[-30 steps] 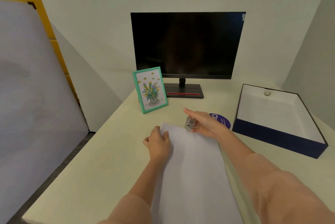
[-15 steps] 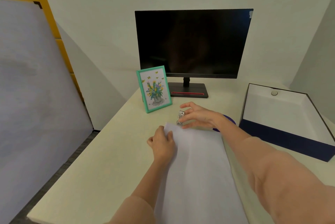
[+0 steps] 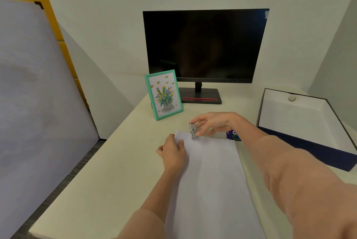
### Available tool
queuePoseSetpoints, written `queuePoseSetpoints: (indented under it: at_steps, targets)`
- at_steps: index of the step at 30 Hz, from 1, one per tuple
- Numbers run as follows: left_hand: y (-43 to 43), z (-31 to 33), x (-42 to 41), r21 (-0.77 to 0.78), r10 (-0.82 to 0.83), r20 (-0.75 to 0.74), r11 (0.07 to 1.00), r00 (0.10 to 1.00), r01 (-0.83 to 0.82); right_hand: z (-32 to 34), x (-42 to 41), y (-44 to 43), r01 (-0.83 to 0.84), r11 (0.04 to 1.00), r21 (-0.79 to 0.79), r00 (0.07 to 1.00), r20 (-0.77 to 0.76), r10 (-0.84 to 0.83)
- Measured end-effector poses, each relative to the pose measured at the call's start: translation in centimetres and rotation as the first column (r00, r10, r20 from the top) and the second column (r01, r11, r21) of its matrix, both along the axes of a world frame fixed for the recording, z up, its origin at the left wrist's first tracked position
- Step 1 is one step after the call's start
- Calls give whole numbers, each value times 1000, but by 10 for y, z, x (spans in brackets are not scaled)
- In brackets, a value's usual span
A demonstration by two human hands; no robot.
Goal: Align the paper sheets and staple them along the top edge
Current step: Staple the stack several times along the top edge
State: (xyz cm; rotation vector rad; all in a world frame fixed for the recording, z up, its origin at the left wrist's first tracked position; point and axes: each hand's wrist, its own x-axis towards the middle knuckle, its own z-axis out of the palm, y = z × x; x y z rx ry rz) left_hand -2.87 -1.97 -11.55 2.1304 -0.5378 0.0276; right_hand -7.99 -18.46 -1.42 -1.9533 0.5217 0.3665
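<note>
Brightness: even, soft indoor light, moderately bright; no harsh highlights.
Shadows: faint soft shade under the hands, on the paper (image 3: 210, 177) and counter (image 3: 108, 171); a dim grey wedge on the wall left of the monitor (image 3: 204, 45).
Glare: almost none; the dark screen gives only a vague dull reflection.
Distortion: wide-angle stretch, the near sleeves look oversized and the walls lean outward.
Sharpness: centre fairly clear, slightly soft overall; the left panel (image 3: 34, 103) is smeared.

monitor (image 3: 204, 45) behind frame (image 3: 163, 94) | box (image 3: 328, 142) right | sheets (image 3: 210, 180) front
</note>
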Motion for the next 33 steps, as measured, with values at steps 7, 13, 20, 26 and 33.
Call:
queuePoseSetpoints:
  at_steps: [7,13,20,26,33]
  targets:
    - [1,5,-2,-18,16,-29,1000,999,-16,-13,12,8,24,999,-47,999,31,-23]
    - [3,10,-7,-107,25,-55,994,998,-30,-20,12,12,83,993,84,989,115,-92]
    - [2,7,-5,-96,15,-43,995,999,-19,-30,15,17,133,979,156,975,157,-158]
    - [3,7,-5,-101,8,-48,995,999,-13,-36,21,18,134,978,158,972,170,-160]
    - [3,8,-6,-117,-2,-49,993,999,-4,-39,22,20,114,959,260,963,208,-170]
